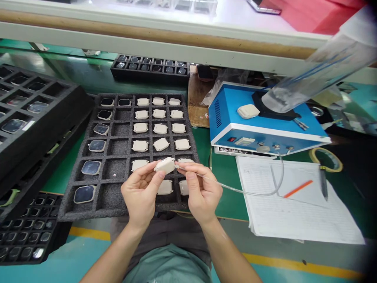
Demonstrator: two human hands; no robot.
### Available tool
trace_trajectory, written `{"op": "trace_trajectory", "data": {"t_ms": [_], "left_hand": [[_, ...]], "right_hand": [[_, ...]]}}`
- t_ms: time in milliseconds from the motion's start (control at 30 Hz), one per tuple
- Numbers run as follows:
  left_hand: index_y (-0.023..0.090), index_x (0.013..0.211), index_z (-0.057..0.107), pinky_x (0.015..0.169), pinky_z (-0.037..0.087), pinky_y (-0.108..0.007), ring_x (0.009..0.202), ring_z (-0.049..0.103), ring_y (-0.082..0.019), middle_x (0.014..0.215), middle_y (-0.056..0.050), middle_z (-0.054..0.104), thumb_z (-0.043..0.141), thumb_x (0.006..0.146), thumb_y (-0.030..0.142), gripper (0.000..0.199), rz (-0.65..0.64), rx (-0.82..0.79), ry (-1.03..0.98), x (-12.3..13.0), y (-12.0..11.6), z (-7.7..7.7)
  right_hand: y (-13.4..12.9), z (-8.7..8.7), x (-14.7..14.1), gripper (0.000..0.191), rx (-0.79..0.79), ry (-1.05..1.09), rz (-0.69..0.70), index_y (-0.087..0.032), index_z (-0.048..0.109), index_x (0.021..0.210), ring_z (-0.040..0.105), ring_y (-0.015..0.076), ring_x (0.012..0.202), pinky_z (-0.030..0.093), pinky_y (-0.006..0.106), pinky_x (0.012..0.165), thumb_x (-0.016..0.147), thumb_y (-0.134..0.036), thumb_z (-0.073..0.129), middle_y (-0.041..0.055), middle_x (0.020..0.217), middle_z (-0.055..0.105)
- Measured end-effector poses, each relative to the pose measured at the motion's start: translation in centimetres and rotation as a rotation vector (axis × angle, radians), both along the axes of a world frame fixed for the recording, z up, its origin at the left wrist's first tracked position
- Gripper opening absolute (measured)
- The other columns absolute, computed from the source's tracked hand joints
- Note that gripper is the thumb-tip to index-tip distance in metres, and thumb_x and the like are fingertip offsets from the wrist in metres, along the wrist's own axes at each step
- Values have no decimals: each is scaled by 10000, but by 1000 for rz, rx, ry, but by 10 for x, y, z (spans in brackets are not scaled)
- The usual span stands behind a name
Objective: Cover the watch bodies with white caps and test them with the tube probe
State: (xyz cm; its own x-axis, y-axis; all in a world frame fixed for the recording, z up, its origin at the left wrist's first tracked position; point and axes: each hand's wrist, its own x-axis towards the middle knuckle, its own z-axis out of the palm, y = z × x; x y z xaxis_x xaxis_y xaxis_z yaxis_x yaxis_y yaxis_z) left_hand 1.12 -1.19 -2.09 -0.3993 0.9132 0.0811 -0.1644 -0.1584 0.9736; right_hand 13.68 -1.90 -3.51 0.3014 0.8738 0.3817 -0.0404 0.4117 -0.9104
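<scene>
My left hand pinches a beige watch case between thumb and fingers, above a dark foam tray. My right hand is closed around the end of a clear tube, whose tip meets the right edge of the case. The tube runs to the front of a blue machine. Several beige cases lie in the tray's right columns, and dark-faced watch pieces lie in its left columns. Fingers hide part of the held case.
Stacked foam trays stand at the left, another tray below them. Another beige case and a clear cylinder are on the machine. Papers, a pen and tape lie right. A shelf crosses behind.
</scene>
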Motion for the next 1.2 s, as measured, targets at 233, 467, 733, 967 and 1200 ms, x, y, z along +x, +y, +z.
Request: {"op": "trace_trajectory", "data": {"t_ms": [233, 467, 733, 967, 1200], "left_hand": [[229, 993, 839, 860, 672, -304, 874, 821, -209, 972, -44, 847, 927, 769, 255, 242, -10, 23, 12, 0, 0, 1], [243, 996, 842, 877, 674, -313, 898, 824, -217, 988, -42, 847, 927, 779, 244, 233, -42, 48, 8, 0, -1, 1], [244, 994, 842, 886, 673, -319, 897, 824, -222, 985, -47, 846, 938, 769, 267, 246, -47, 43, 21, -2, 0, 0], [259, 994, 848, 841, 641, -190, 848, 816, -151, 958, -12, 849, 933, 776, 214, 239, -32, 69, 13, -1, 3, 4], [237, 951, 850, 829, 630, -158, 818, 804, -129, 923, -5, 845, 954, 741, 217, 236, 17, 91, 18, 3, 9, 9]], "right_hand": [[0, 0, 0, 136, -4, -12, 0, -250, 735, 1055, 781, 247, 1070, 682, 470, 936, 1041, -254, 600, 75, 1079, 797], [1, 0, 1, 135, -14, -18, 7, -250, 740, 1050, 772, 250, 1086, 668, 485, 960, 1037, -260, 605, 85, 1107, 793], [3, 0, 1, 137, -4, -12, 11, -247, 737, 1042, 769, 245, 1080, 666, 457, 944, 1038, -265, 602, 85, 1096, 793], [9, 5, -1, 139, 16, 24, 30, -242, 744, 1044, 775, 226, 1038, 677, 394, 887, 1030, -264, 607, 85, 1080, 789], [15, 6, 0, 150, 44, 23, 30, -235, 745, 1030, 772, 210, 1010, 673, 354, 867, 1024, -285, 603, 85, 1068, 793]]}}
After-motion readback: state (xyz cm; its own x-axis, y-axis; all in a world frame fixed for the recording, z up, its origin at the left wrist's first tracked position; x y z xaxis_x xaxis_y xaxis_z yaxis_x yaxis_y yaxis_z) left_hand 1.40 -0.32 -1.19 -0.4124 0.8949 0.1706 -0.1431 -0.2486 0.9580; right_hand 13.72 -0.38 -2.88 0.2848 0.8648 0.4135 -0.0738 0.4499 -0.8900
